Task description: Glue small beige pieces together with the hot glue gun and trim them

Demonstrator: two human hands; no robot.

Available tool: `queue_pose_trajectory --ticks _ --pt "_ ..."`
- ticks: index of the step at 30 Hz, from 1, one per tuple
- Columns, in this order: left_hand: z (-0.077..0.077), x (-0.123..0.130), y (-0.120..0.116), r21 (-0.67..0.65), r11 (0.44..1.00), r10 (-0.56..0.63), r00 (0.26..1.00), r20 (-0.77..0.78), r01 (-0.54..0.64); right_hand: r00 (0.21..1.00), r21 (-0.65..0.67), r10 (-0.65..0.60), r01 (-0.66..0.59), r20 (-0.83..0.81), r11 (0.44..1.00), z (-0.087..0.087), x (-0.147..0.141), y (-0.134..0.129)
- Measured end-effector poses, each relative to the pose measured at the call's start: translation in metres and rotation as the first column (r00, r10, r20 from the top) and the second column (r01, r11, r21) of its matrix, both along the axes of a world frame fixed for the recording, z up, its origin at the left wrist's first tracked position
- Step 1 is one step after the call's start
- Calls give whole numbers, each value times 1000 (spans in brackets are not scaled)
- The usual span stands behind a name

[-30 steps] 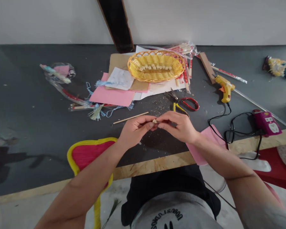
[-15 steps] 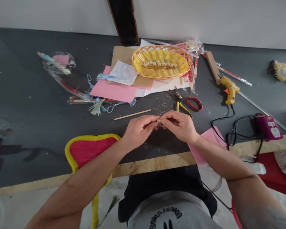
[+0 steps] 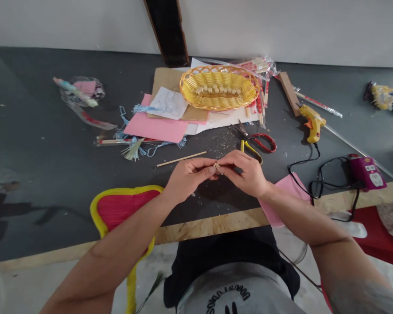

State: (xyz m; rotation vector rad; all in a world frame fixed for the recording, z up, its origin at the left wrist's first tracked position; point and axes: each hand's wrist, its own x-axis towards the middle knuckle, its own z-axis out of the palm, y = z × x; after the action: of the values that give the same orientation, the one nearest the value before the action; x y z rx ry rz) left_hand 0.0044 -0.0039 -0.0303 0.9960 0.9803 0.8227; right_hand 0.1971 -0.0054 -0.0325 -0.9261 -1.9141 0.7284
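Observation:
Between the fingertips of both hands is a small beige knotted piece [image 3: 216, 166]. My left hand [image 3: 191, 176] pinches it from the left, and my right hand [image 3: 245, 172] pinches it from the right, low over the dark table. A thin wooden stick [image 3: 181, 158] lies just beyond my left hand. Red-and-yellow-handled scissors [image 3: 263, 142] rest beyond my right hand among pale crumbs. Farther back, a yellow woven basket [image 3: 219, 102] holds a row of several similar beige pieces [image 3: 218, 89].
Pink paper [image 3: 157, 125], tassels [image 3: 133, 149] and wrapped sticks lie behind. At the right are a yellow glue gun [image 3: 314, 123], its black cord and a purple box [image 3: 368, 173]. A red heart-like shape with yellow edging [image 3: 124, 207] overlaps the table's front edge.
The beige piece now shows more clearly between my fingertips, which have shifted slightly around it. The whole view has moved a little.

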Motion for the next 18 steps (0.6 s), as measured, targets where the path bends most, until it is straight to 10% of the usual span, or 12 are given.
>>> queue_pose_trajectory --ticks 18 --pt "-1 -6 1 -84 990 -113 992 50 117 993 17 119 -120 26 993 4 5 1"
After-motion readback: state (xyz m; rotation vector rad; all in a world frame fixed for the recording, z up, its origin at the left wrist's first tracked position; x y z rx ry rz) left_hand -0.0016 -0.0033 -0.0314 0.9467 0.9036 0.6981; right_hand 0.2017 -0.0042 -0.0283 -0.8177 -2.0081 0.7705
